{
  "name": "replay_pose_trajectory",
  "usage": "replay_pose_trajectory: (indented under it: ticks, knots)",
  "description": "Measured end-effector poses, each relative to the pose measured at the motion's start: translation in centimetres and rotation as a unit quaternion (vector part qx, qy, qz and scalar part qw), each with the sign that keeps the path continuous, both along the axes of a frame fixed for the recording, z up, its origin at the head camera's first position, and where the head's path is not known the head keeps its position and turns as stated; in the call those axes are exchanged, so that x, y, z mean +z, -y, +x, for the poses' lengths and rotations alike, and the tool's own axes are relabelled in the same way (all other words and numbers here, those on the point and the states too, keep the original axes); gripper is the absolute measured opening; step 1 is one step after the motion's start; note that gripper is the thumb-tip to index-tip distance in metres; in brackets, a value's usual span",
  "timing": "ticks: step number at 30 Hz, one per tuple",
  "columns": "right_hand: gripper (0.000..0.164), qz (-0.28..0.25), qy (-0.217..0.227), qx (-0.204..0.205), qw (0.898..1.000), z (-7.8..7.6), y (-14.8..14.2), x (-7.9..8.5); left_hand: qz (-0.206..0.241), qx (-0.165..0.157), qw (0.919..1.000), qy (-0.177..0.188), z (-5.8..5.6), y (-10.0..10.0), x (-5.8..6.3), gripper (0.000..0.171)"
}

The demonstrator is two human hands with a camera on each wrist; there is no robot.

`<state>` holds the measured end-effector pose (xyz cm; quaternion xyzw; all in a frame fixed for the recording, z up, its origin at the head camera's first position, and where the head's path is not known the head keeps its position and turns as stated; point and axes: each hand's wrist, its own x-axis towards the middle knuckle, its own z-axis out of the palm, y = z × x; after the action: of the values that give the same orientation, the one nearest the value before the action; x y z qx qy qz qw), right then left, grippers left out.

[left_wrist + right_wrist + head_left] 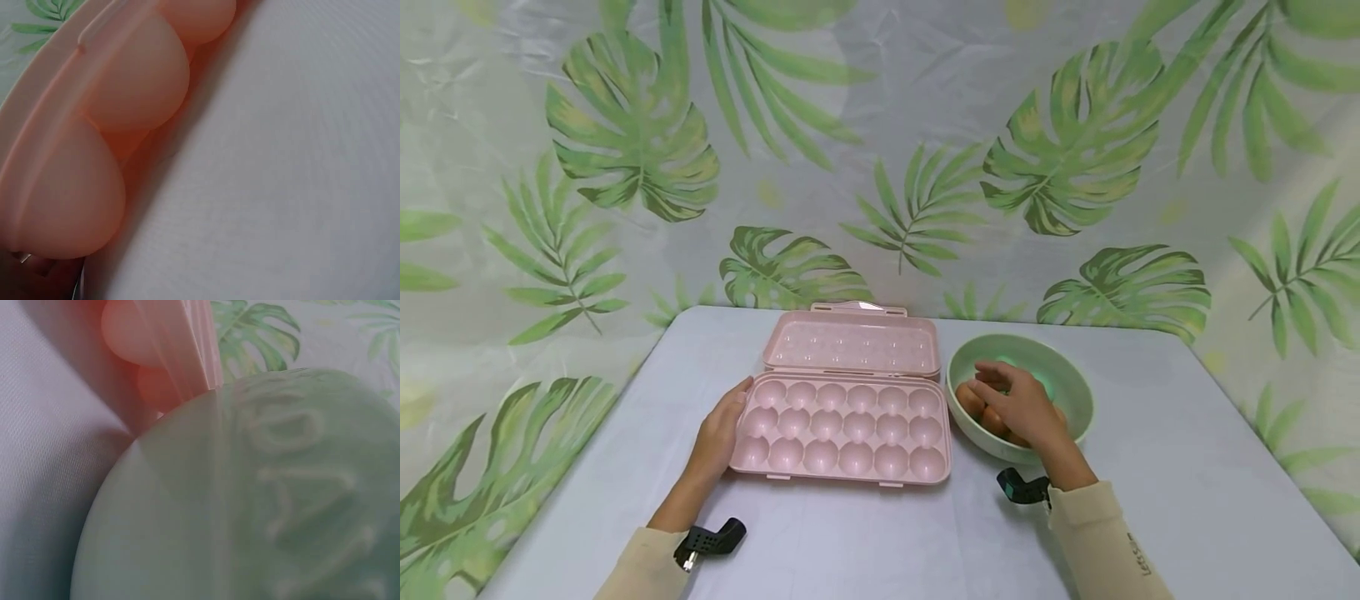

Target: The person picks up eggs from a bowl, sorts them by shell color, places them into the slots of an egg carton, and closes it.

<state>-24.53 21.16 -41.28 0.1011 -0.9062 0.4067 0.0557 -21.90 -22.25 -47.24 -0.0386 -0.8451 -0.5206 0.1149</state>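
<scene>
A pink plastic egg tray (842,482) lies with its lid (853,342) folded back behind it; the egg hollows hold nothing. At the tray's left side, my left hand (718,433) holds the edge. Some of its fingers (47,275) show dimly low in the left wrist view, by the underside of the tray. Brown eggs (970,402) lie in a pale green bowl (1078,387) at the tray's right. My right hand (1022,404) is inside the bowl above them, fingers loosely bent, thumb apart from the fingers. It partly covers the eggs.
A white cloth covers the table (880,542), and the bowl stands close against the tray's right edge. Behind the table hangs a leaf-patterned sheet (917,125). Each wrist carries a black camera (711,540).
</scene>
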Motion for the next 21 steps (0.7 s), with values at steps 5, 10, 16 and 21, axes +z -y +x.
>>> replay_pose_trajectory:
  ticks: [5,10,16,21]
  knots:
    - [0.047,-0.004,0.005,0.000,1.000,-0.01,-0.05,-0.12,-0.007,0.001,0.9999,-0.014,0.06,-0.05,-0.31,0.057]
    - [0.045,-0.001,0.013,-0.004,1.000,0.01,-0.13,-0.10,-0.002,-0.001,0.9998,-0.021,0.06,-0.11,-0.25,0.054]
    - [0.044,0.027,0.018,-0.001,0.999,0.11,0.04,0.00,-0.003,0.007,0.9999,-0.015,0.24,-0.16,-0.33,0.054]
    - [0.046,0.037,0.024,-0.002,0.999,0.18,0.11,0.13,-0.004,0.004,0.9997,-0.023,0.18,-0.19,-0.48,0.053]
